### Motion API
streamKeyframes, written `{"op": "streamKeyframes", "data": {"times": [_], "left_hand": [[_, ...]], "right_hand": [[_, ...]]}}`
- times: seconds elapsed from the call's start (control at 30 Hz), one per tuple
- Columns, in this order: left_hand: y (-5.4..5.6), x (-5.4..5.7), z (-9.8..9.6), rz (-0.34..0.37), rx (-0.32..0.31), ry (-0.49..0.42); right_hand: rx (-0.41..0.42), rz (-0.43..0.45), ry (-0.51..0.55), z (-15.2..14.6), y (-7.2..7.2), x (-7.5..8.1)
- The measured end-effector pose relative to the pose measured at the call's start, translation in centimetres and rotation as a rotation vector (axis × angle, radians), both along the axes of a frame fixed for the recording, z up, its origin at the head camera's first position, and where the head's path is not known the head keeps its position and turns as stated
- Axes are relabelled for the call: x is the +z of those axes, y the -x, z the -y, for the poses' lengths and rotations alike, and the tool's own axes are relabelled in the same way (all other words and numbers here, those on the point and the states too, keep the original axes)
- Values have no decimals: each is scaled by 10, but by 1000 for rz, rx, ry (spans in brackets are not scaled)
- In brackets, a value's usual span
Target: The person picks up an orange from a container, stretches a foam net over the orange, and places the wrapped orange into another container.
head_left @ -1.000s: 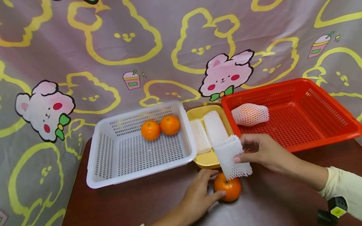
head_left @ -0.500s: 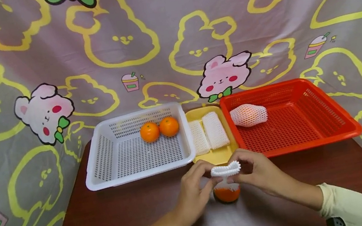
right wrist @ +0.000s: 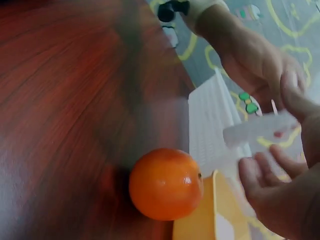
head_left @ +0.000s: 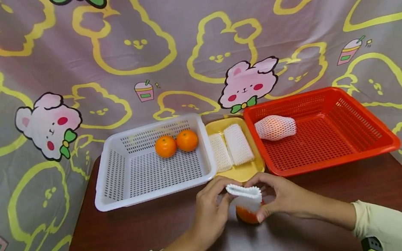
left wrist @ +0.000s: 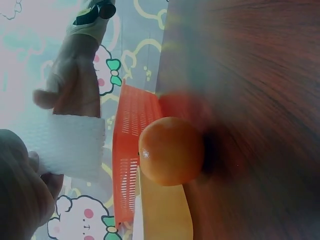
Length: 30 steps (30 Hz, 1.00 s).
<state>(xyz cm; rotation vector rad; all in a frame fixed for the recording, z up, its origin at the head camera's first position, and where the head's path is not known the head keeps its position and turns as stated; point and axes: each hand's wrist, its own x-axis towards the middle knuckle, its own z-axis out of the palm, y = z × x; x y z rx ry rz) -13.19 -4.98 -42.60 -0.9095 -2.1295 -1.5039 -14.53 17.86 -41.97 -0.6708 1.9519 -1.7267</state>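
My left hand point(head_left: 211, 213) pinches a white foam net sleeve point(head_left: 248, 196) by its left side, its mouth facing up. In the left wrist view the sleeve point(left wrist: 75, 145) stretches between both hands. My right hand point(head_left: 283, 195) is at the sleeve's right side, thumb low near the corner. The right wrist view shows a gap between the right hand's fingers point(right wrist: 252, 172) and the sleeve point(right wrist: 257, 129). An orange point(head_left: 246, 215) stands on the table just below, partly hidden by the sleeve in the head view; both wrist views show it bare.
A white basket point(head_left: 156, 193) with two oranges point(head_left: 176, 143) stands at the left. Two more foam sleeves point(head_left: 238, 144) lie in a yellow tray point(head_left: 242, 175). At the right, a red basket point(head_left: 331, 162) holds a sleeved fruit point(head_left: 275, 127). A patterned cloth point(head_left: 172, 38) hangs behind.
The right hand brought the sleeve down over the orange, and the left hand left the orange for the sleeve. Since then the sleeve has tilted, and the right thumb has moved lower.
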Motion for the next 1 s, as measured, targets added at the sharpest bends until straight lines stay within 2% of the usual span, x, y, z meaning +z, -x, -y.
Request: {"op": "streamKeyframes", "data": {"times": [0.13, 0.23, 0.37, 0.47, 0.53, 0.6, 0.8, 1.0], "left_hand": [[0, 1, 0, 18, -33, -14], [0, 2, 0, 14, -45, -3], [0, 2, -1, -6, -38, 12], [0, 1, -1, -11, -39, 2], [0, 1, -1, -12, -46, -7], [0, 1, -1, -28, -51, -5], [2, 2, -1, -97, -74, 27], [3, 1, -2, -121, -79, 24]], "right_hand": [[142, 217, 2, -9, 10, -4], [179, 363, 53, -13, 13, -7], [217, 466, 194, -13, 14, -8], [271, 516, 299, -13, 14, -8], [296, 533, 330, -12, 14, -9], [275, 557, 320, -10, 14, -9], [130, 667, 227, -6, 14, -10], [131, 720, 225, -1, 15, -11]]}}
